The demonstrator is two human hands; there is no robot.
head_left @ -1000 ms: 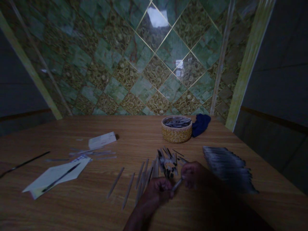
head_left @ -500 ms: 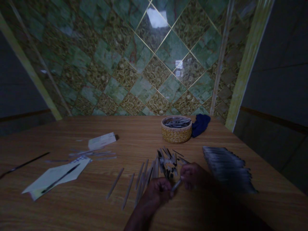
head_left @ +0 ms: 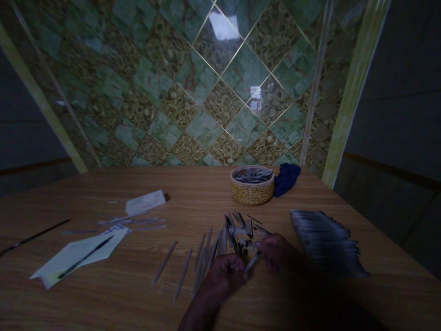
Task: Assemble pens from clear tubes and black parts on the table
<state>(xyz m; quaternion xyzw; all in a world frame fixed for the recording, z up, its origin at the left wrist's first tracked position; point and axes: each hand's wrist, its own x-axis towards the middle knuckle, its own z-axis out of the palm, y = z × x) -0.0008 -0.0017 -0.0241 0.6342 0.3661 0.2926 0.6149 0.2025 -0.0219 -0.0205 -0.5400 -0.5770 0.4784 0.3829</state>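
Note:
My left hand (head_left: pixel 230 271) is closed around the lower end of a slim pen (head_left: pixel 253 261), which slants up to the right. At the pen's upper end, my right hand (head_left: pixel 274 252) has its fingers pinched; the exact grip is dim. Just beyond the hands lies a loose pile of pen caps and small dark and clear pen parts (head_left: pixel 241 230). Several pale pen barrels (head_left: pixel 203 262) lie side by side, left of my left hand. To the right of my right hand is a neat row of dark-looking pens (head_left: pixel 327 241).
A round woven basket (head_left: pixel 252 191) full of pens stands at the back, beside a dark blue cloth (head_left: pixel 287 178). On the left lie a white box (head_left: pixel 145 202), thin clear sticks (head_left: pixel 148 221), a folded paper (head_left: pixel 113 246) with a pen on it, and a dark thin rod (head_left: pixel 37 236).
My right hand has shifted slightly up at the pen's upper end, and more of the pen shows between the hands. My left hand stays nearly in place.

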